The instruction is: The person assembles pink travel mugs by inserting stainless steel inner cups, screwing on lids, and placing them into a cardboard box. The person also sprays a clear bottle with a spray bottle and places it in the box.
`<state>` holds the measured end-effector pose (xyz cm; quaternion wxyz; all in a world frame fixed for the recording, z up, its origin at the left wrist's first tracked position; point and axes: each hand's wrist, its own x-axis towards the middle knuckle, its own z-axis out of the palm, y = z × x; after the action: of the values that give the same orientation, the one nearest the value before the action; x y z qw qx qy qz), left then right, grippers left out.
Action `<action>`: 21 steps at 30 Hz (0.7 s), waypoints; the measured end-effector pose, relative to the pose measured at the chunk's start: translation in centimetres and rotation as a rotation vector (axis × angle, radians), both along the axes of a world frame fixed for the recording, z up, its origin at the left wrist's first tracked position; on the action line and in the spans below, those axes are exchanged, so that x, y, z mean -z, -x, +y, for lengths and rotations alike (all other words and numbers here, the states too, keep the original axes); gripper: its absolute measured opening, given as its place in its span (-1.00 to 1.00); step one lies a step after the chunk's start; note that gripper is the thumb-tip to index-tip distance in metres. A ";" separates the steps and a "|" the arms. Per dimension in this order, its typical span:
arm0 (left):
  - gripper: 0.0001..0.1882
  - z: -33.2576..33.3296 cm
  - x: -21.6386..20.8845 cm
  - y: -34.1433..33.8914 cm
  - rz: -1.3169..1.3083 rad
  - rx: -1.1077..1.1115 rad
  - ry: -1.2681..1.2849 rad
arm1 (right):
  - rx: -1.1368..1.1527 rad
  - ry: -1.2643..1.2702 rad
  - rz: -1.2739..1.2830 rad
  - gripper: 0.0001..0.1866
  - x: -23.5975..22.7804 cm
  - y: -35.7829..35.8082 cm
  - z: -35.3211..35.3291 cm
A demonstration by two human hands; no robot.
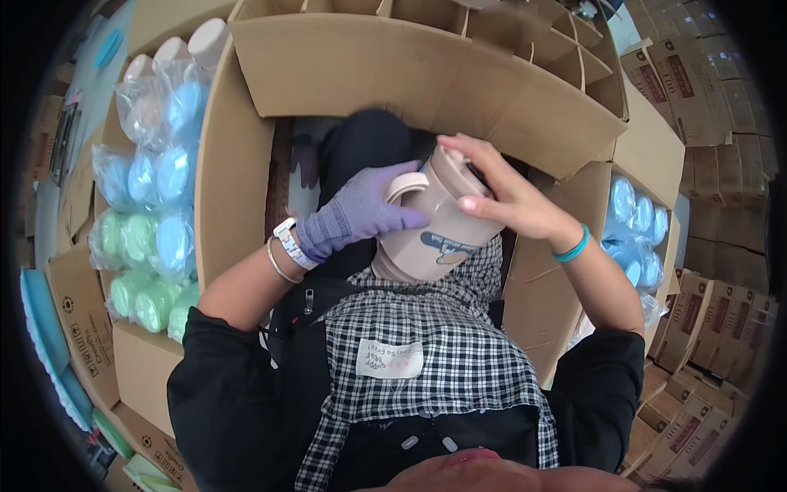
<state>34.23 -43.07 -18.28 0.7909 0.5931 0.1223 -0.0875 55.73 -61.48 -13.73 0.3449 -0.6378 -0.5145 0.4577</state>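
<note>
A pale pink jug (410, 250) with a loop handle and a printed picture on its side is tilted over my lap, its lid end pointing away from me. My left hand (357, 211), in a purple knit glove, grips the jug from the left at the handle, with the thumb along its body. Bare, my right hand (512, 197) closes over the jug's pink lid (453, 170), fingers on the far side and thumb on the near side. The lid sits on the jug's top; whether it is fully seated I cannot tell.
At the left, a carton holds several bagged blue, green and pink lidded items (176, 172). Another carton (631, 221) with bagged blue ones stands at the right. Ahead is an open box (393, 70) with cardboard dividers. Stacked cartons (697, 328) line the far right.
</note>
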 end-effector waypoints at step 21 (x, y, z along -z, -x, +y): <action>-0.60 -3.8 5.5 -6.8 -0.310 -0.687 -0.712 | 0.679 -0.702 -0.500 -0.24 6.2 4.2 -7.2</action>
<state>40.99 -46.83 -23.74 0.5321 0.7572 0.2136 0.3130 51.54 -68.70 -19.91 0.5325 -0.7039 -0.4680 -0.0441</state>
